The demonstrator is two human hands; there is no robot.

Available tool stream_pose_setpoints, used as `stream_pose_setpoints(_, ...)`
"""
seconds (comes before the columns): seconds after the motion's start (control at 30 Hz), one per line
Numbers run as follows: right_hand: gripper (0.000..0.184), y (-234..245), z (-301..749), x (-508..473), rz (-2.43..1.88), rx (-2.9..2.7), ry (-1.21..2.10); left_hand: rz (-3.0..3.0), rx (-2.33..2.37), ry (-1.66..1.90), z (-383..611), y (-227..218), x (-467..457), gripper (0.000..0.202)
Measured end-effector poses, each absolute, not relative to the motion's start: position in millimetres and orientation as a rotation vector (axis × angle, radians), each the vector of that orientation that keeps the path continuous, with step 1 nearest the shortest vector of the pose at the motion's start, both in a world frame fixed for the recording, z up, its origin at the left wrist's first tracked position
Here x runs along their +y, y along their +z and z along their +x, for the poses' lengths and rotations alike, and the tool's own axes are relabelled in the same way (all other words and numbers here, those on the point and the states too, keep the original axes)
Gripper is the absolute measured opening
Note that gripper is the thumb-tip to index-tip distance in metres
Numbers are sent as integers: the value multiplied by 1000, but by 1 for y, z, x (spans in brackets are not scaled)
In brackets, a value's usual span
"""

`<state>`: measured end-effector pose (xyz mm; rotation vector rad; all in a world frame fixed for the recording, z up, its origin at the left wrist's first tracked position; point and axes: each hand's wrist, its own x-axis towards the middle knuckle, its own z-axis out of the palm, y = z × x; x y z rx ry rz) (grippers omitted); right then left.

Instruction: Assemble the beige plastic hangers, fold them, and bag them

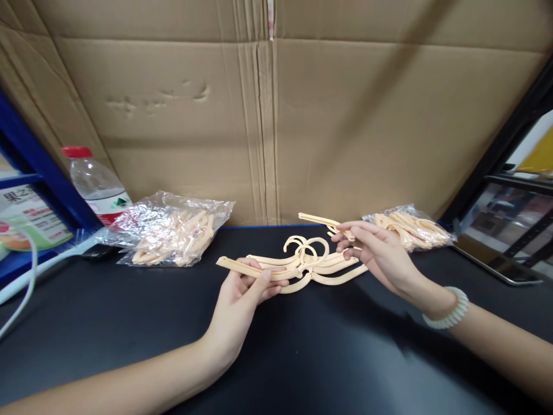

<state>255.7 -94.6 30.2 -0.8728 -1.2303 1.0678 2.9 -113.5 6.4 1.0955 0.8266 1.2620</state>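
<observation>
Tabletop (285,351) in black, cream hangers (332,281) atop, cardboard (173,138) behind

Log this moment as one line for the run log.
Left hand: holds cream hanger piece | Right hand: holds second cream piece | Black table: cream hangers, left bag, right bag

Fingers (260,285) of the left hand (239,297) cover part of a slim cream plastic strip (235,266), while those of the right hand (382,253) partly mask a second cream plastic strip (315,219). Cream plastic hangers (339,280) overlap at centre, their number impossible to tell. Shine on a crinkled clear plastic bag (177,230) obscures some contents, and the bag hides the base of a red-capped clear plastic bottle (97,178). The frame's edges crop the left forearm (142,380), the right forearm (510,340) and a brown cardboard panel (173,75).
</observation>
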Motion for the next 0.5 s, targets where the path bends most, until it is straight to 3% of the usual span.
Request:
stream_pose_setpoints(0.3, 30, 20, 234, -112, -1121, -1542, 973, 1058, 833, 1250, 2, 10, -117, 38)
stream_pose_setpoints(0.5, 33, 20, 216, -129, -1116, -1617, 1005, 1242, 744, 1029, 7, 9, -121, 35)
